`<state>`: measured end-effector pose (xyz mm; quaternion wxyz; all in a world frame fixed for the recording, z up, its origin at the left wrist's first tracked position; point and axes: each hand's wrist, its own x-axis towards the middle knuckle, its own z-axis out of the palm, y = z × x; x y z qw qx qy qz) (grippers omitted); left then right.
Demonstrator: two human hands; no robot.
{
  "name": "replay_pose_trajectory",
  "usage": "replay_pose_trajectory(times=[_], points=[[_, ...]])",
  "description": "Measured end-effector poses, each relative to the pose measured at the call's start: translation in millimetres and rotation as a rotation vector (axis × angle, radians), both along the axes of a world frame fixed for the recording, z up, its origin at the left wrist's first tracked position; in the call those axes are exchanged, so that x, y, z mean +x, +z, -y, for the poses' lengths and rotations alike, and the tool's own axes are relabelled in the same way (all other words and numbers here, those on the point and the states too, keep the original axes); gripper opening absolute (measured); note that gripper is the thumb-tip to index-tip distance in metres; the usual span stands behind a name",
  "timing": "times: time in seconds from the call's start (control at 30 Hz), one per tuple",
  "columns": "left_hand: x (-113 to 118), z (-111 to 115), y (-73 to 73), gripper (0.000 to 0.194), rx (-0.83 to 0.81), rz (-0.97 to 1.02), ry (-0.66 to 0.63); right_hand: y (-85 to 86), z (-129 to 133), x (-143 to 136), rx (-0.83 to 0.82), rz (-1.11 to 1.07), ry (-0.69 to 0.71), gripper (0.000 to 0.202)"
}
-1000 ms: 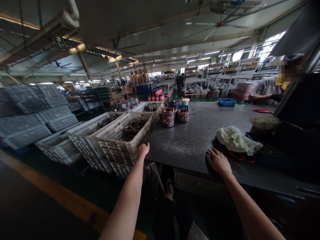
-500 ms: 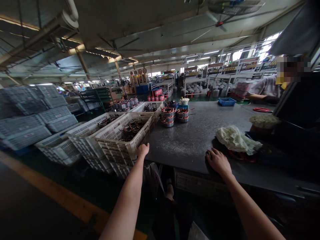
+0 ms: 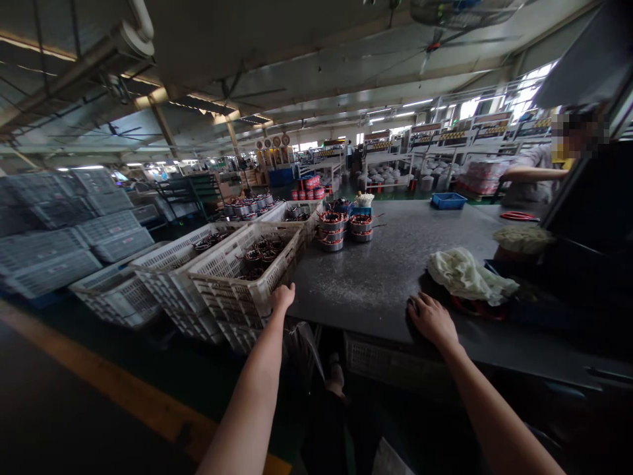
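My left hand [image 3: 283,297] is at the table's left front corner, beside a white plastic crate [image 3: 237,284]. Its thumb shows on top and the fingers curl out of sight, so whether they grip the table edge or the crate is unclear. Palm down near the front edge of the dark table [image 3: 356,284], my right hand [image 3: 433,319] rests with its fingers stretched out. Just beyond it lies a crumpled pale cloth [image 3: 467,274]. Copper-wound motor stators stand in two stacks, a left stack [image 3: 331,231] and a right stack [image 3: 361,227], farther back on the table.
More stators [image 3: 262,254] lie inside the near crate. Other white crates [image 3: 168,264] stand to the left, before stacked grey crates [image 3: 44,251]. A blue tray [image 3: 448,200] and a red ring-shaped item [image 3: 518,216] sit at the back right, near a co-worker [image 3: 534,175].
Both my hands stay in the same places. The co-worker at the right has shifted, with a forearm now raised and reaching to the right. The fan blades overhead have turned.
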<state>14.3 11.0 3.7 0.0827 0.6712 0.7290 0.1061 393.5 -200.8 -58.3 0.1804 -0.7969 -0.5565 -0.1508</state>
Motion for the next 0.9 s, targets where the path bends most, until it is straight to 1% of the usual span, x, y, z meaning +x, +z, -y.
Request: replay_pose_trajectory(times=[0.1, 0.27, 0.37, 0.47, 0.53, 0.6, 0.67, 0.7, 0.8, 0.9], points=[[0.0, 0.4, 0.6, 0.055, -0.003, 0.001, -0.002, -0.2, -0.2, 0.6, -0.019, 0.003, 0.002, 0.042], [0.1, 1.4, 1.2, 0.055, -0.004, -0.004, -0.005, -2.1, -0.5, 1.5, 0.004, 0.012, 0.014, 0.042], [0.0, 1.3, 0.8, 0.056, -0.003, -0.008, -0.007, -2.6, -0.8, 1.3, 0.041, 0.013, 0.017, 0.043], [0.0, 0.9, 0.4, 0.056, -0.004, -0.01, -0.007, 0.4, 0.1, 0.8, 0.098, 0.016, 0.005, 0.04], [0.3, 0.9, 0.8, 0.055, -0.005, -0.012, -0.008, 4.5, 2.1, 0.0, 0.138, 0.025, -0.022, 0.034], [0.7, 1.6, 1.7, 0.055, -0.004, -0.013, -0.011, 9.1, 5.3, -1.6, 0.169, 0.016, -0.054, 0.023], [1.0, 2.7, 2.9, 0.055, -0.004, -0.014, -0.011, 12.9, 9.1, -3.7, 0.152, -0.033, -0.089, 0.01], [1.1, 3.4, 3.5, 0.055, -0.003, -0.014, -0.01, 14.3, 10.9, -4.7, 0.133, -0.05, -0.096, 0.008], [1.2, 5.0, 4.9, 0.055, 0.0, -0.017, -0.006, 17.3, 14.7, -6.9, 0.1, 0.0, -0.035, 0.014], [1.3, 5.4, 5.0, 0.055, 0.004, -0.017, -0.006, 18.7, 15.5, -6.7, 0.127, 0.082, 0.044, 0.017]])
